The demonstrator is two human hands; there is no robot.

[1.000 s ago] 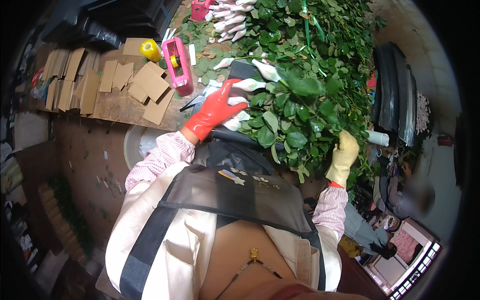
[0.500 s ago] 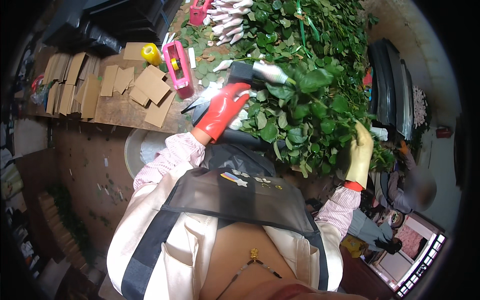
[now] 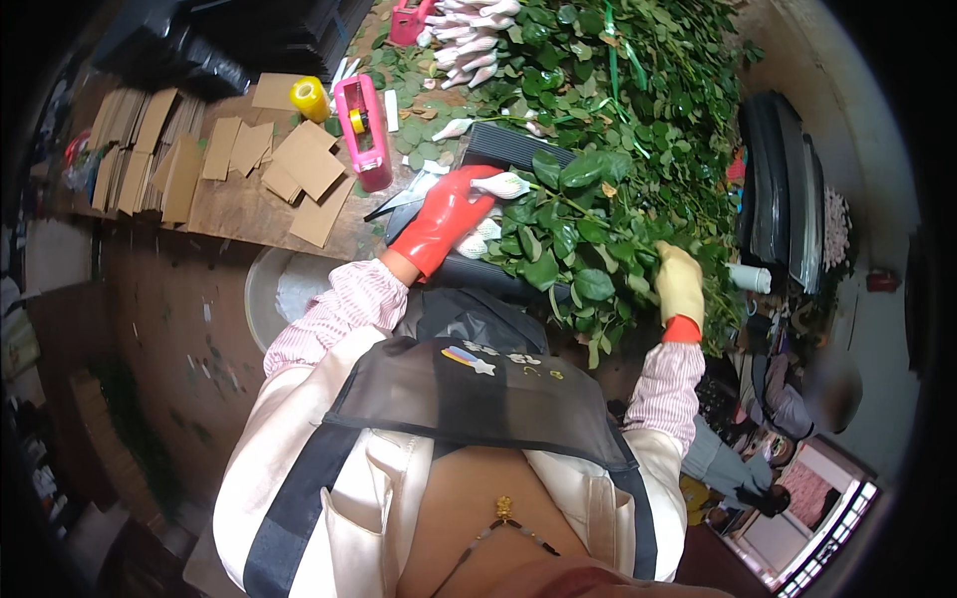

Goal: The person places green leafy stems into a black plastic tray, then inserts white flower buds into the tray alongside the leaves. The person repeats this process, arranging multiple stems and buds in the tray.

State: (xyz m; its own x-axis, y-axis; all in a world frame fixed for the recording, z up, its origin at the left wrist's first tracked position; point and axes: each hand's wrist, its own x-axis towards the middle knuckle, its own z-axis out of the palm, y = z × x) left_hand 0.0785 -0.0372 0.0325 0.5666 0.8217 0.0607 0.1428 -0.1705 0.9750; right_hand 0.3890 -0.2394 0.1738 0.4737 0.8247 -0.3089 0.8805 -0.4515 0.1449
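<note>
My left hand (image 3: 445, 217), in a red rubber glove, curls its fingers around a rose bud (image 3: 501, 185) sleeved in white netting. The rose's leafy stem runs right towards my right hand (image 3: 680, 283). That hand, in a pale yellow glove, is closed on the stem among the leaves (image 3: 593, 283); its fingertips are partly hidden. More netted buds (image 3: 478, 239) lie just under my left hand. A black ribbed sheet (image 3: 508, 146) lies beyond it, and scissors (image 3: 402, 204) lie beside its wrist.
A pink tape dispenser (image 3: 373, 164), a yellow tape roll (image 3: 309, 99) and cardboard pieces (image 3: 307, 159) sit on the wooden table (image 3: 224, 219). Several netted buds (image 3: 477, 45) and a large heap of rose foliage (image 3: 663, 110) lie at the back. Another person (image 3: 793, 399) is at the right.
My right hand has moved left and slightly down. The netted rose has come down and left to my left hand's fingers, which have stayed nearly in place.
</note>
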